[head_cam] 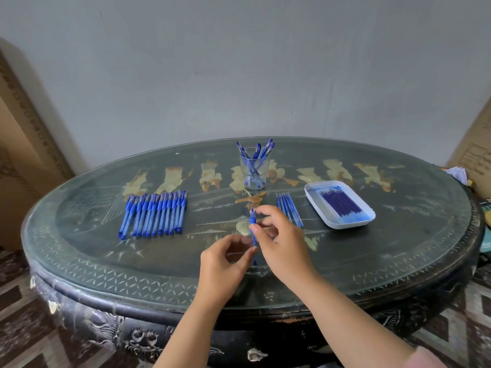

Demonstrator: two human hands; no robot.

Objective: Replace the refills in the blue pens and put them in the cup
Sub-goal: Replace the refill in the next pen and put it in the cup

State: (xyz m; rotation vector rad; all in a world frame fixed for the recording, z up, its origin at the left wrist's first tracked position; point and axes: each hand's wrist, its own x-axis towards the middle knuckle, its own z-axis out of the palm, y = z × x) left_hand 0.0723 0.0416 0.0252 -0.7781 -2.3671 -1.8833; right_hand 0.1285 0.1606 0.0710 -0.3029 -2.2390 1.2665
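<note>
A dark oval counter [398, 248] has pale pictures on its top. A grey wall [239, 62] stands behind it. A brown box [24, 155] sits on the left, another box [475, 147] on the right.

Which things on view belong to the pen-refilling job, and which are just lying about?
Belong to the job:
blue pen, pinched by left hand and right hand
row of pens
loose refills
tray holding more refills
cup with pens in it

Lying about:
left cardboard box
right cardboard box
papers beside it
</note>
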